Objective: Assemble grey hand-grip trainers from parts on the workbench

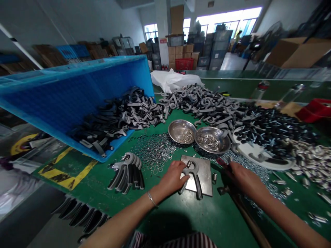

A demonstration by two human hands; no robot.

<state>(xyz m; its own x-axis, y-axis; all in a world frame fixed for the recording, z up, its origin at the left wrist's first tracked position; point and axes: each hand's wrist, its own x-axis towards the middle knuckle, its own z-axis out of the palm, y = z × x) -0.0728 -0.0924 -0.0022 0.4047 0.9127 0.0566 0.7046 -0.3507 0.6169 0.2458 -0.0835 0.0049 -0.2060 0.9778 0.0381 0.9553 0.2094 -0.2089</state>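
Note:
My left hand [174,176] is closed around a grey-and-black plier-shaped clamp [194,171], which rests on a square metal plate [205,168]. A small metal cylinder [189,164] sits at the clamp's head, by my fingertips. Off to the right, my right hand [239,172] pinches a small silver metal pin [231,159]; a red object [221,162] lies close to its fingers. Below that hand, a hammer [223,190] lies on the table, its wooden handle running toward me. Another metal cylinder [214,178] stands beside the plate.
Two steel bowls [178,139] [224,146] hold small metal parts. Loose rings [157,151] spread leftward, near stacked clamps [128,172]. A tipped blue crate [77,93] spills handles. Heaps of grey pieces [204,100], black-headed bolts [276,125] and metal cylinders [315,158] fill the far right.

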